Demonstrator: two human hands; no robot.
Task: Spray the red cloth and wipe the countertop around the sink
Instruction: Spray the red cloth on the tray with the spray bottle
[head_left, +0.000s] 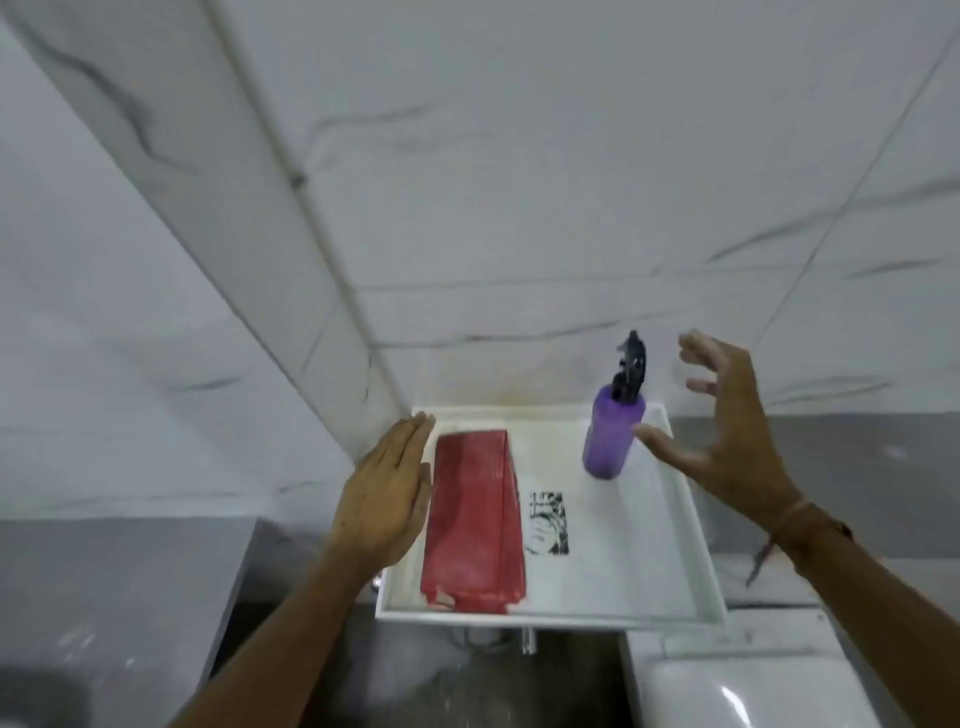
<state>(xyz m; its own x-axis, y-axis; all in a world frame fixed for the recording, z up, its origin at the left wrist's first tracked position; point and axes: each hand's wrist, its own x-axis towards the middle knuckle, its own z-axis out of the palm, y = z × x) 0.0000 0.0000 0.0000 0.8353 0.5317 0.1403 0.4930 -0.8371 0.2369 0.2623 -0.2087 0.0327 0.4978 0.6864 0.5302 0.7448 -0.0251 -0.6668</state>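
A: What is the surface, and what room is it?

B: A white rectangular tray-like top with a low raised rim (698, 525) stands against a wall of pale marble-look tiles with grey veins (519, 156). It looks like a bathroom: at the near right there is a white glossy ceramic fixture (753, 691), cut off by the edge of the picture. Below the tray the space is dark, and a small metal fitting (528, 640) hangs there.

A: Where are the things for the task?

B: The red folded cloth (472, 519) lies flat on the left part of the white top, with its long side running from near to far. The purple plastic spray bottle with a black trigger head (613, 431) stands on the far right part, a little tilted.

A: And the hands?

B: The left hand (384, 499) is flat with the fingers together, just beside the left edge of the cloth; it holds nothing. The right hand (727, 431) is spread wide with curled fingers, just beside the bottle on its right, not closed on it. A thin band is on the right wrist.

A: Any writing?

B: Between cloth and bottle there is a black and white printed square (548, 522). It is blurred, so I cannot read it.
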